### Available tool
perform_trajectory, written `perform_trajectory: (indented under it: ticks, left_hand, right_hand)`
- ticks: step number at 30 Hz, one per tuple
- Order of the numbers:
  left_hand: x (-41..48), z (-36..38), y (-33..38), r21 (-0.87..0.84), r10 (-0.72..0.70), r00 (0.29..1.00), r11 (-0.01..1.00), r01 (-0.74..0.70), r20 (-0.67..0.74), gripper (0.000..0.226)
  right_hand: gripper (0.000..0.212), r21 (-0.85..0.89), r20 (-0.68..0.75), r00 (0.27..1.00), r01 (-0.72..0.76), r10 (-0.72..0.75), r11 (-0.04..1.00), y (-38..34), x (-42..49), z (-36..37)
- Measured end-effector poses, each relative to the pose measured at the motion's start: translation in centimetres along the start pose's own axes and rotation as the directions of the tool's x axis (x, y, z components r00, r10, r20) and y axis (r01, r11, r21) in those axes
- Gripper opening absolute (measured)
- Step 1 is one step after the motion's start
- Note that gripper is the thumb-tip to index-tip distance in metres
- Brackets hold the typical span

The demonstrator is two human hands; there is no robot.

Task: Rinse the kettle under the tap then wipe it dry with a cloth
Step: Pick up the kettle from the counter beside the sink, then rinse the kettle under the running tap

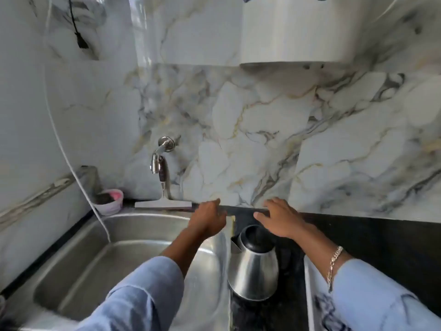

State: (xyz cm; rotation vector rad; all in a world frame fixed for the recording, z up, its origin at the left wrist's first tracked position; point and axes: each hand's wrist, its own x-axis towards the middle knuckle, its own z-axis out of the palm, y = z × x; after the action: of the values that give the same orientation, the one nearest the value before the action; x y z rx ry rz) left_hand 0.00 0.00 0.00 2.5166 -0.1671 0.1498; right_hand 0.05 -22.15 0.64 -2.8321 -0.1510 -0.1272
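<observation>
A steel kettle [254, 266] with a black top stands upright on the dark counter [372, 237], just right of the sink [100, 259]. My right hand [280, 219] hovers above and behind the kettle's top, fingers spread, holding nothing. My left hand [207, 218] is over the sink's right rim, fingers loosely curled, also holding nothing. The chrome tap [162, 156] juts from the marble wall above the sink's back edge; no water runs. No cloth is in view.
A squeegee [164, 201] leans against the wall under the tap. A small pink-and-white tub [109, 201] sits at the sink's back left corner. A white hose [71, 163] hangs into the sink. A white appliance [296, 32] is mounted overhead. A white patterned tray edge [312, 295] lies at the right.
</observation>
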Motion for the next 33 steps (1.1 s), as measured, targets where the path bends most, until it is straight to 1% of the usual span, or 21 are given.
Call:
perform_trajectory:
  ticks: [1, 3, 4, 5, 6, 7, 8, 11, 12, 14, 15, 18, 22, 24, 25, 26, 27, 28, 29, 30, 33]
  left_hand:
    - [-0.4, 1.2, -0.2, 0.012, -0.057, 0.992, 0.998, 0.056, 0.116, 0.048]
    - [-1.4, 3.4, -0.3, -0.053, -0.136, 0.947, 0.986, 0.158, 0.291, 0.040]
    - [-2.1, 4.1, -0.3, -0.111, -0.194, 0.917, 0.963, 0.246, 0.349, 0.036]
    - [-2.3, 4.6, -0.2, -0.206, -0.242, 0.898, 0.920, 0.333, 0.368, 0.031]
    - [-2.5, 5.2, -0.1, -0.279, -0.299, 0.880, 0.868, 0.411, 0.368, 0.024]
    - [-2.4, 5.7, 0.0, -0.335, -0.335, 0.872, 0.826, 0.454, 0.357, 0.020]
    - [-2.4, 5.9, 0.1, -0.346, -0.352, 0.877, 0.819, 0.458, 0.328, 0.019]
    - [-2.0, 6.9, 0.1, -0.313, -0.340, 0.922, 0.869, 0.384, 0.186, 0.030]
    - [-2.0, 6.9, 0.3, -0.294, -0.326, 0.932, 0.886, 0.359, 0.158, 0.030]
    - [-1.7, 7.0, -0.4, -0.289, -0.301, 0.946, 0.901, 0.324, 0.121, 0.028]
    - [-1.5, 6.7, -0.8, -0.289, -0.296, 0.948, 0.903, 0.318, 0.118, 0.029]
    - [-0.2, 4.3, -3.1, -0.269, -0.283, 0.952, 0.914, 0.305, 0.119, 0.029]
    - [3.2, -1.0, -6.6, -0.202, -0.223, 0.965, 0.948, 0.247, 0.135, 0.029]
    - [5.6, -4.1, -8.9, -0.231, -0.201, 0.966, 0.944, 0.235, 0.161, 0.030]
    - [6.7, -5.4, -9.8, -0.266, -0.204, 0.971, 0.936, 0.231, 0.126, 0.030]
    - [8.1, -6.9, -10.9, -0.301, -0.233, 0.972, 0.925, 0.230, 0.027, 0.030]
    - [9.4, -8.5, -12.1, -0.326, -0.283, 0.951, 0.917, 0.230, -0.125, 0.029]
    - [10.6, -9.9, -13.2, -0.344, -0.332, 0.904, 0.910, 0.232, -0.270, 0.029]
    - [11.9, -11.3, -14.2, -0.355, -0.359, 0.860, 0.907, 0.228, -0.364, 0.030]
    - [13.0, -12.2, -15.1, -0.364, -0.365, 0.849, 0.904, 0.225, -0.382, 0.032]
    - [16.1, -13.5, -18.1, -0.369, -0.301, 0.920, 0.908, 0.197, -0.250, 0.032]
  right_hand:
    - [0.073, -0.021, 0.127, 0.990, -0.065, 0.067, 0.998, 0.7, 0.0, 0.7]
    - [0.098, -0.100, 0.362, 0.919, -0.129, 0.157, 0.987, 1.5, -0.3, 1.7]
    - [0.109, -0.105, 0.427, 0.884, -0.161, 0.191, 0.981, 1.8, -0.8, 2.0]
    - [0.115, -0.104, 0.439, 0.878, -0.163, 0.192, 0.981, 2.0, -0.8, 2.4]
    - [0.114, -0.108, 0.435, 0.880, -0.161, 0.192, 0.981, 2.0, -1.0, 2.6]
    - [0.110, -0.120, 0.416, 0.891, -0.142, 0.180, 0.983, 2.2, -0.8, 2.9]
    - [0.104, -0.139, 0.402, 0.900, -0.123, 0.169, 0.983, 2.2, -0.9, 2.9]
    - [0.084, -0.108, 0.343, 0.928, -0.117, 0.147, 0.987, 2.8, -0.9, 3.7]
    - [0.077, -0.085, 0.322, 0.936, -0.120, 0.141, 0.989, 2.9, -1.0, 3.8]
    - [0.068, 0.034, 0.289, 0.947, -0.159, 0.142, 0.987, 2.8, -0.9, 4.1]
    - [0.065, 0.144, 0.262, 0.954, -0.189, 0.147, 0.971, 2.8, -0.8, 4.2]
    - [0.062, 0.471, 0.168, 0.969, -0.241, 0.181, 0.849, 0.9, 0.3, 4.7]
    - [0.059, 0.662, 0.105, 0.973, -0.223, 0.206, 0.716, -3.9, 3.1, 5.4]
    - [0.054, 0.717, 0.064, 0.967, -0.215, 0.245, 0.663, -6.8, 5.3, 6.1]
    - [0.052, 0.736, 0.048, 0.961, -0.217, 0.271, 0.641, -8.1, 6.3, 6.4]
    - [0.052, 0.755, 0.036, 0.956, -0.216, 0.290, 0.619, -9.7, 7.5, 6.8]
    - [0.053, 0.772, 0.027, 0.953, -0.212, 0.302, 0.599, -11.2, 8.8, 7.3]
    - [0.054, 0.781, 0.020, 0.951, -0.208, 0.310, 0.589, -12.7, 10.0, 7.9]
    - [0.055, 0.785, 0.010, 0.949, -0.203, 0.315, 0.586, -14.3, 11.4, 8.5]
    - [0.056, 0.784, -0.001, 0.946, -0.201, 0.325, 0.587, -15.6, 12.4, 9.0]
    - [0.055, 0.779, -0.017, 0.938, -0.204, 0.345, 0.592, -18.9, 15.9, 10.5]
